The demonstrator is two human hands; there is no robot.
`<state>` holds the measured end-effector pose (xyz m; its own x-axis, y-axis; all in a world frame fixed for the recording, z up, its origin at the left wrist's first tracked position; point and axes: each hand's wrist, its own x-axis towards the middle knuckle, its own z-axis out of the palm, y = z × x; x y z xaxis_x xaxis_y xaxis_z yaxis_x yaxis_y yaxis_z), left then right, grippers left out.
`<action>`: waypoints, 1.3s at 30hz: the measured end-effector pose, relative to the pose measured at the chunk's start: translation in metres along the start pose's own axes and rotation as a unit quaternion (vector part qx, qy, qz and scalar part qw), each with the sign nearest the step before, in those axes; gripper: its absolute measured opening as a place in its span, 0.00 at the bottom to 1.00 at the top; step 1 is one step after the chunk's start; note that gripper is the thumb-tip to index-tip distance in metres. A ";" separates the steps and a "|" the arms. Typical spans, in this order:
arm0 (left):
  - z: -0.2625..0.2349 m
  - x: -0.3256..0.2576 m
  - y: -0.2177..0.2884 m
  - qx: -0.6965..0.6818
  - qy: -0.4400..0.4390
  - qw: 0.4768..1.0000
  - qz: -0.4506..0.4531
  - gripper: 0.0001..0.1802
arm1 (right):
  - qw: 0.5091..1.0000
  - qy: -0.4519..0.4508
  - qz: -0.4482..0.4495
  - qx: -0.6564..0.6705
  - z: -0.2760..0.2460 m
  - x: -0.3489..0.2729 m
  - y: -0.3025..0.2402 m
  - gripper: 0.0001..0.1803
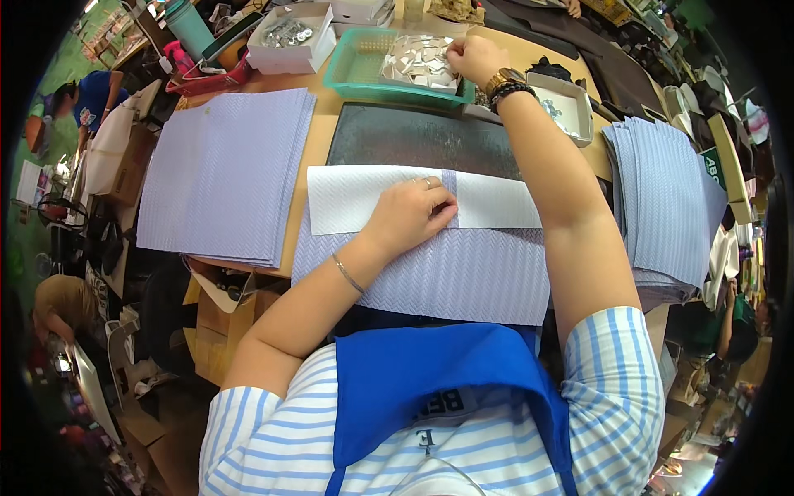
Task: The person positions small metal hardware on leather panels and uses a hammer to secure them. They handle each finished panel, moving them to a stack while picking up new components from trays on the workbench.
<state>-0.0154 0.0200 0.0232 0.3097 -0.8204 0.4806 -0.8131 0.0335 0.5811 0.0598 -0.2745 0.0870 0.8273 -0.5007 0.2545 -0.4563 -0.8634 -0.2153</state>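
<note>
In front of me lies a lavender herringbone-textured sheet (pixel 471 277), its far part folded over to show a white underside (pixel 356 198). A narrow lavender strip (pixel 449 183) crosses this white band. My left hand (pixel 411 213) rests on the band beside the strip, fingers curled and thumb against forefinger; what they pinch is hidden. Across the table, my right hand (pixel 482 59) reaches to a heap of small white flat pieces (pixel 418 62) in a green plastic basket (pixel 356 66). Its fingertips are pinched together at the heap's right edge, seemingly on one piece.
A dark board (pixel 413 136) lies under the sheet's far side. Stacks of lavender sheets (pixel 219 178) (pixel 666 198) flank me. Behind stand a white box of metal discs (pixel 289 37), a box with small round parts (pixel 571 116) and a teal bottle (pixel 188 29). People work at far left.
</note>
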 end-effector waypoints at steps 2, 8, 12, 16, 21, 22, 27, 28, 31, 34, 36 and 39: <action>0.001 0.005 0.001 -0.017 -0.006 1.000 -0.003 0.05 | 0.998 0.023 0.017 0.060 -0.004 0.002 0.013 0.14; -0.007 -0.005 -0.009 -0.094 -0.051 0.988 -0.114 0.21 | 0.875 0.001 -0.129 0.467 -0.029 -0.079 -0.008 0.12; -0.007 0.001 -0.005 -0.174 -0.060 0.972 -0.148 0.31 | 0.884 -0.173 -0.116 0.418 -0.051 -0.189 0.002 0.10; -0.005 0.004 -0.003 -0.244 -0.051 0.952 -0.176 0.32 | 0.880 -0.196 -0.057 0.429 -0.032 -0.235 0.006 0.10; -0.002 0.005 -0.001 -0.175 -0.064 0.966 -0.180 0.26 | 0.860 -0.173 -0.004 0.479 -0.013 -0.247 0.010 0.10; -0.002 0.005 -0.001 -0.175 -0.059 0.965 -0.186 0.25 | 0.859 -0.172 -0.003 0.481 -0.011 -0.247 0.012 0.10; -0.001 0.004 -0.003 -0.170 -0.062 0.965 -0.192 0.23 | 0.830 -0.196 -0.005 0.522 -0.006 -0.247 0.014 0.11; -0.001 0.003 -0.003 -0.173 -0.061 0.964 -0.191 0.22 | 0.829 -0.196 -0.003 0.523 -0.005 -0.247 0.013 0.11; 0.000 0.003 -0.002 -0.175 -0.057 0.964 -0.190 0.21 | 0.842 -0.178 -0.023 0.509 -0.003 -0.249 0.011 0.09; 0.000 0.004 -0.002 -0.171 -0.061 0.964 -0.195 0.20 | 0.852 -0.167 -0.020 0.496 -0.001 -0.248 0.011 0.09; 0.003 0.004 -0.006 -0.165 -0.049 0.966 -0.190 0.19 | 0.860 -0.169 -0.037 0.479 -0.001 -0.247 0.011 0.09; 0.003 0.005 -0.004 -0.150 -0.042 0.969 -0.190 0.19 | 0.863 -0.156 -0.045 0.478 -0.001 -0.248 0.010 0.09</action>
<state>-0.0120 0.0142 0.0207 0.5077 -0.8489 0.1471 -0.4640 -0.1255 0.8769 -0.1502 -0.1596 0.0225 0.9613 -0.2647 0.0761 -0.0305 -0.3770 -0.9257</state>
